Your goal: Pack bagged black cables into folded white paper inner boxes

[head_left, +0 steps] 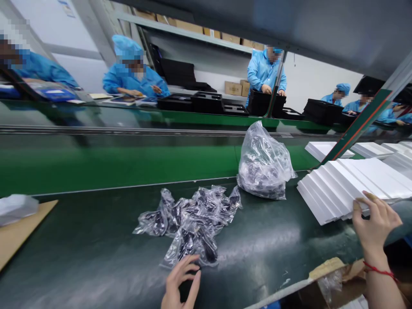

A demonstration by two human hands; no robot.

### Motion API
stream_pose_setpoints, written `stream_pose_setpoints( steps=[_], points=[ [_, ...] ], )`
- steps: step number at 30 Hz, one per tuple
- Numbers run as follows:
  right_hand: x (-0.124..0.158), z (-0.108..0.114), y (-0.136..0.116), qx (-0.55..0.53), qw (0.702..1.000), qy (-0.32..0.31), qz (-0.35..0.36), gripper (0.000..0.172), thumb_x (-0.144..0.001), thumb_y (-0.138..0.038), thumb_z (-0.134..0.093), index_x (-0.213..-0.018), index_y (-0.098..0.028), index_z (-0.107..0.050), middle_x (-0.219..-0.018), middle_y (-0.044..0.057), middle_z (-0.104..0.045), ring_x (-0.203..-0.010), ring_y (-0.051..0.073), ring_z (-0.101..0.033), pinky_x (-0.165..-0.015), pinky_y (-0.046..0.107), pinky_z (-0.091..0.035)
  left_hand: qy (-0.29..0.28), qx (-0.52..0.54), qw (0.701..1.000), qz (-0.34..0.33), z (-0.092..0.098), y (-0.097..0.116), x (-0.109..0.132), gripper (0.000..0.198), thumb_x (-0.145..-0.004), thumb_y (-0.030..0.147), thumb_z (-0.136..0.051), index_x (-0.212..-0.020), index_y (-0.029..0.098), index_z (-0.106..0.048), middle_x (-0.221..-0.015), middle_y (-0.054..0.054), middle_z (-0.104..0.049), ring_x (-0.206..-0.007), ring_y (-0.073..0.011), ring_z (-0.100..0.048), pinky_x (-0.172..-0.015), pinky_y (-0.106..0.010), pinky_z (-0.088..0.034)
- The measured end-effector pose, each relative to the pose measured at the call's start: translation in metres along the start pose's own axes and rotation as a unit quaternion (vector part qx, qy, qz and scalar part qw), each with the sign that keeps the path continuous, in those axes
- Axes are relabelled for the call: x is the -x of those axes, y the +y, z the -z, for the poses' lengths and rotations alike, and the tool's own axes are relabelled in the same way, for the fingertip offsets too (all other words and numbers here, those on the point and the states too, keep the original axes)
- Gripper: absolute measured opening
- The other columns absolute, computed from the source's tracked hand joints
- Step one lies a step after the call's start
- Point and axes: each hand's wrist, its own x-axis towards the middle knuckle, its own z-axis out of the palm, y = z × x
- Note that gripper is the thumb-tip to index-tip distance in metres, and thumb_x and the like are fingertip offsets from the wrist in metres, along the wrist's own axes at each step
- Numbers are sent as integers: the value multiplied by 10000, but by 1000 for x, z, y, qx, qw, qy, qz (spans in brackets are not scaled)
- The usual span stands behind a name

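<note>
My left hand (182,281) is at the bottom centre, its fingers curved and apart with nothing held. Just beyond its fingertips lies a loose pile of small clear plastic bags (196,214) with dark items inside; what those are, I cannot make out. At the right, my right hand (375,221) has its thumb and fingers on the near end of a white box (363,182), one of several leaning over each other in a row. A red cord is around that wrist. Between the pile and the boxes stands a large clear plastic bag (264,171) holding more dark items.
A green conveyor (128,165) runs behind the dark bench. Brown cardboard (22,231) with a white piece on it lies at left. More white boxes (328,150) sit on the far side. A slanted post (357,124) rises at right. People in blue work opposite among black trays (206,103).
</note>
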Motion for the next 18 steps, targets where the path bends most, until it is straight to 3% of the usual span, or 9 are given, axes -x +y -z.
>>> stream_pose_setpoints(
  steps=[2,4,7,9,13,15,18],
  points=[
    [-4,-2,-28,-33,999,20,-3,183,-790,-393,-654,-883,-236,-633,-989,155,-691,-1045,387,-633,-916,585,-378,-14,-20,999,-27,5,-4,-1,378,-899,440,-596,-1185,204,-527,-1064,-100,-693,-820,-205,-712,-699,-334,-626],
    [-16,-5,-66,-86,996,2,7,230,-834,-351,-614,-1017,-212,-600,-1061,173,-660,-1095,352,-614,-929,542,-427,-16,-33,999,-39,8,-6,-2,326,-922,389,-569,-1184,199,-529,-1040,-97,-703,-804,-194,-717,-704,-323,-627],
    [-50,-21,-131,-173,978,-110,45,271,-932,-343,-500,-1148,-187,-548,-1134,140,-628,-1094,235,-620,-856,363,-527,-2,-35,999,-39,9,-6,-2,303,-935,382,-542,-1175,198,-539,-1004,-88,-715,-778,-185,-719,-677,-298,-624],
    [-78,-44,-172,-202,954,-210,73,294,-989,-345,-398,-1168,-166,-549,-1123,105,-629,-1040,170,-635,-851,300,-534,7,-34,999,-36,7,-6,-1,288,-938,387,-530,-1153,197,-552,-1001,-88,-716,-771,-181,-714,-667,-292,-619],
    [-106,-108,-239,-173,873,-434,139,289,-969,-362,-525,-1153,-150,-590,-1086,57,-637,-939,149,-638,-836,345,-549,18,-29,999,-10,8,-8,2,291,-941,411,-514,-1123,191,-572,-1000,-95,-709,-768,-178,-701,-684,-300,-612],
    [-95,-133,-261,-128,823,-527,170,344,-931,-393,-592,-1182,-157,-587,-1148,68,-618,-977,174,-625,-846,382,-548,16,-24,1000,7,11,-8,3,304,-938,431,-512,-1105,188,-583,-985,-98,-711,-762,-179,-700,-693,-302,-611],
    [-64,-154,-278,-36,761,-616,199,403,-931,-404,-587,-1256,-169,-551,-1251,89,-573,-1073,207,-598,-902,425,-528,14,-10,1000,17,14,-8,4,305,-931,442,-520,-1083,188,-592,-980,-101,-715,-744,-174,-700,-698,-293,-608]
  ],
)
